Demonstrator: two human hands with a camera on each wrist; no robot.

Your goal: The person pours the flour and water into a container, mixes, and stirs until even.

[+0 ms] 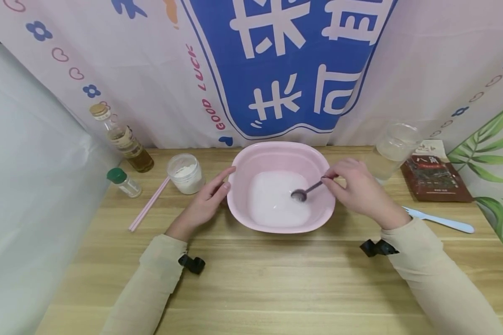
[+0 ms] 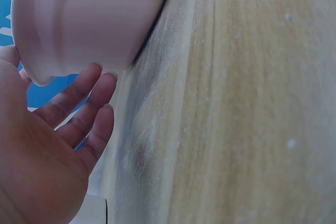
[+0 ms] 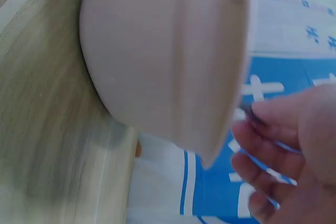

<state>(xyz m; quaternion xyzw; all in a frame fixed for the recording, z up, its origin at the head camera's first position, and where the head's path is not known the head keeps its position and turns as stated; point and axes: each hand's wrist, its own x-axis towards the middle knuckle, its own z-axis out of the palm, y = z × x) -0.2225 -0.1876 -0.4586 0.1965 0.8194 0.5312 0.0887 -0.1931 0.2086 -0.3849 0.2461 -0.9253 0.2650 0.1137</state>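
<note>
Sleeves lie on the desk (image 1: pixel 276 279). Right hand (image 1: pixel 360 193) pinches the thin spoon (image 1: pixel 306 190) by its top end; its scoop sits below the grip in the bowl (image 1: pixel 276 156). Left hand (image 1: pixel 205 204), fingers straight, touches the bowl's side. Wet, light plastic probably slides easily.

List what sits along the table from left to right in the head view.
Oil bottle → green-capped jar → pink chopsticks → flour cup → pink basin → clear jar → brown packet
</note>
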